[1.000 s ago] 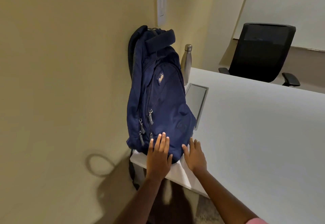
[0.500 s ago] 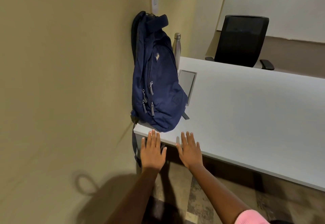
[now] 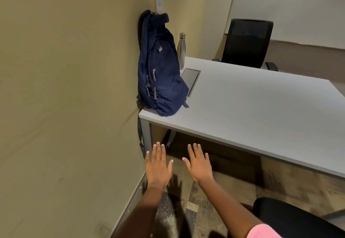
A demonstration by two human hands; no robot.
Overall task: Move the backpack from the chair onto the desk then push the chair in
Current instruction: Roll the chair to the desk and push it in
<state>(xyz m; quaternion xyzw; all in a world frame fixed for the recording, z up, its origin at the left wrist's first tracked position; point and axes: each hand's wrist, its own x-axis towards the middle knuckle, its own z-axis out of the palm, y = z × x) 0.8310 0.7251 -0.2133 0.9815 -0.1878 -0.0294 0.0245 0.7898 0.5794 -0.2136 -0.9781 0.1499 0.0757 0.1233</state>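
The navy backpack (image 3: 158,66) stands upright on the left corner of the white desk (image 3: 252,110), leaning against the beige wall. One strap hangs down past the desk edge. My left hand (image 3: 157,165) and my right hand (image 3: 198,163) hover flat in the air, below and in front of the desk edge, fingers spread, holding nothing. Both are well clear of the backpack. The black seat of a chair (image 3: 291,217) shows at the lower right, beside my right forearm.
A steel bottle (image 3: 181,51) stands behind the backpack, next to a grey cable hatch (image 3: 190,80) set in the desk. A second black office chair (image 3: 246,43) sits at the far side. The wall runs close on the left; patterned carpet lies below.
My hands have come off the backpack's base and drawn back below the desk edge. The view has pulled away, bringing the near chair's seat into sight. The backpack stays put.
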